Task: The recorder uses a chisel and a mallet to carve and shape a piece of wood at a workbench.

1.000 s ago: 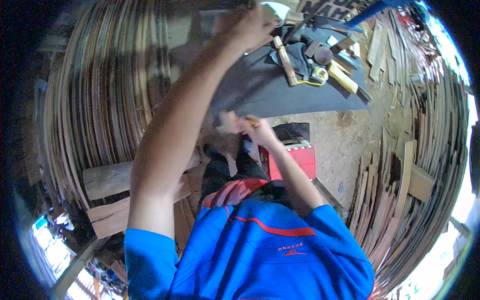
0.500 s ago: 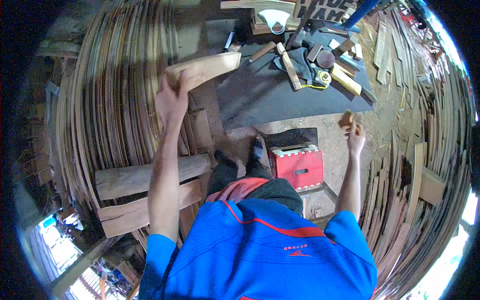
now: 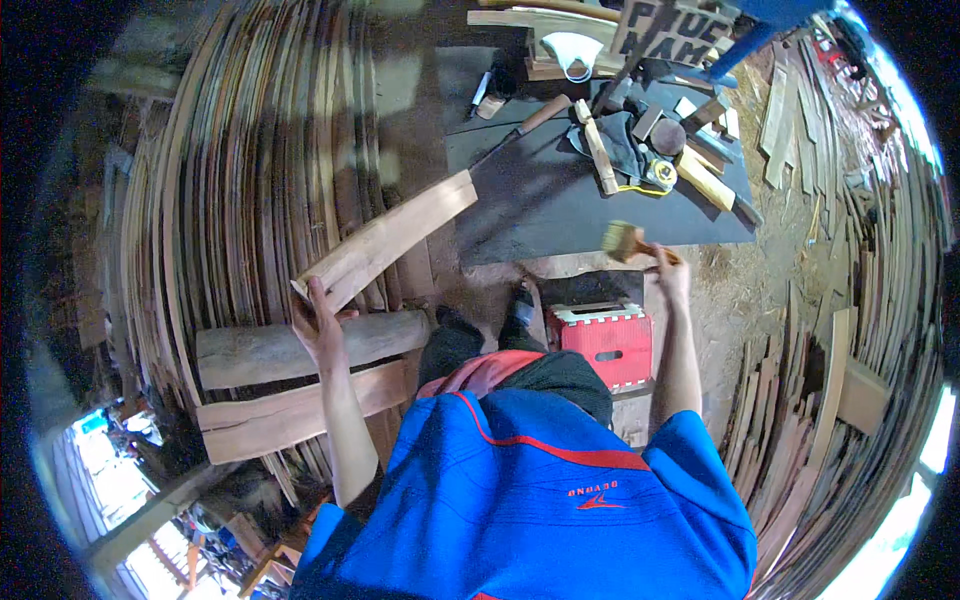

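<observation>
At its near end, a pale wooden board (image 3: 400, 232) is gripped by my left hand (image 3: 322, 328), fingers closed round it. The board slants up and away to the right, its far end over the edge of a dark mat (image 3: 550, 215). My right hand (image 3: 672, 276) is closed on the wooden handle of a flat brush (image 3: 622, 240), whose bristles point left. Brush and board are well apart. On the mat beyond them lie a tool with a wooden handle (image 3: 545, 115), a notched wooden stick (image 3: 597, 150) and a yellow tape measure (image 3: 661, 175).
A red step stool (image 3: 602, 350) stands by my legs, right of my feet. Long stacked planks (image 3: 240, 150) line the left side, and thin wood strips (image 3: 790, 400) the right. Two thick boards (image 3: 300, 350) lie below my left hand. A white mask-like thing (image 3: 573, 52) lies at the back.
My left hand has come nearer and lower, and the board now tilts more steeply. My right hand has moved left with the brush, turning its bristles into clear sight.
</observation>
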Available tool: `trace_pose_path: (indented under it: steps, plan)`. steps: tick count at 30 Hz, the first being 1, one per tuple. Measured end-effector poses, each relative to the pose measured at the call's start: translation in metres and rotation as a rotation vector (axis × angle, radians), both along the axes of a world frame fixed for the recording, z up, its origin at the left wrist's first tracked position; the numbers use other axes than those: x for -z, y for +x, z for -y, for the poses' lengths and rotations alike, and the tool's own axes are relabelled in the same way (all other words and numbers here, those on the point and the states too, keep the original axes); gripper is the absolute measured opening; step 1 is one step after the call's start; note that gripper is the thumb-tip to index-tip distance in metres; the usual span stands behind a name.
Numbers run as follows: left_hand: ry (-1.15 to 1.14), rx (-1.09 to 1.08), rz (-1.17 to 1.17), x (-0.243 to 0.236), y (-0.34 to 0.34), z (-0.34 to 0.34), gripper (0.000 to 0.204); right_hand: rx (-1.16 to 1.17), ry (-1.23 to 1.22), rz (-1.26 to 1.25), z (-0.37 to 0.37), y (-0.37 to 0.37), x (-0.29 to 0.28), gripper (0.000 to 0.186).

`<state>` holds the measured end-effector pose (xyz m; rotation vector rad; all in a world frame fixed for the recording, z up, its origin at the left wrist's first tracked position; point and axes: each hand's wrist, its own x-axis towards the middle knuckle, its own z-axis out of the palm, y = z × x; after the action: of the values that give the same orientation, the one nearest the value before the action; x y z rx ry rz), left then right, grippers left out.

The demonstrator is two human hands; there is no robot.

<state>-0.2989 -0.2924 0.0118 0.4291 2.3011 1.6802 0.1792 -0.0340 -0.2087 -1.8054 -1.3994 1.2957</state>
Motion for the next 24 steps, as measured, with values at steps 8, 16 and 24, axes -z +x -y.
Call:
trace_pose_path:
  steps: [8, 16, 24]
  plan:
    - [0.084, 0.105, 0.147, 0.035, 0.014, 0.012, 0.044, 0.09, 0.294, 0.294, -0.013, 0.043, -0.034, 0.029]
    - [0.044, 0.193, 0.486, 0.092, 0.017, -0.04, 0.054, 0.091, 0.138, -0.149, 0.048, -0.073, -0.007, 0.026]
    - [-0.112, 0.372, 0.814, 0.206, -0.049, -0.055, 0.082, 0.203, -0.043, -0.156, 0.055, -0.06, -0.027, 0.034]
